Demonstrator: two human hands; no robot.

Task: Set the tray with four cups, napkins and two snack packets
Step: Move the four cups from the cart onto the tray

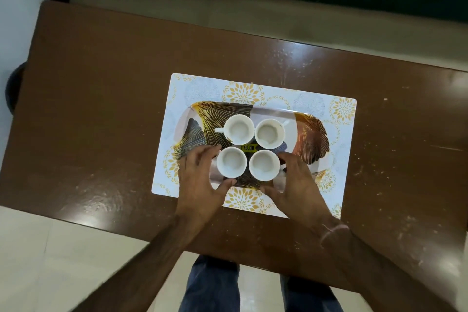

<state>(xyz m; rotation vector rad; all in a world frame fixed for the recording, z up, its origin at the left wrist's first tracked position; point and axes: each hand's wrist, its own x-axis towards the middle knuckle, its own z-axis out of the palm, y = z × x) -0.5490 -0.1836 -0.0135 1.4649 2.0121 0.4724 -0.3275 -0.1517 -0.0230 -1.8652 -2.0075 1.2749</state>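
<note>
Four small white ceramic cups (247, 147) sit mid-frame on our leaf-patterned oval tray (311, 132). Left hand (200, 177), right hand (296, 185) spread, gripping nothing. Napkins, snack packets nowhere visible, so we reckon halfway.

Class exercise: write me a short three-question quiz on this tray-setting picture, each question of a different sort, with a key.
1. How many cups stand on the tray?
2. True or false: napkins already lie on the tray.
3. The left hand is beside which cup: A) near-left cup B) far-right cup?

Key: 1. four; 2. false; 3. A
</note>
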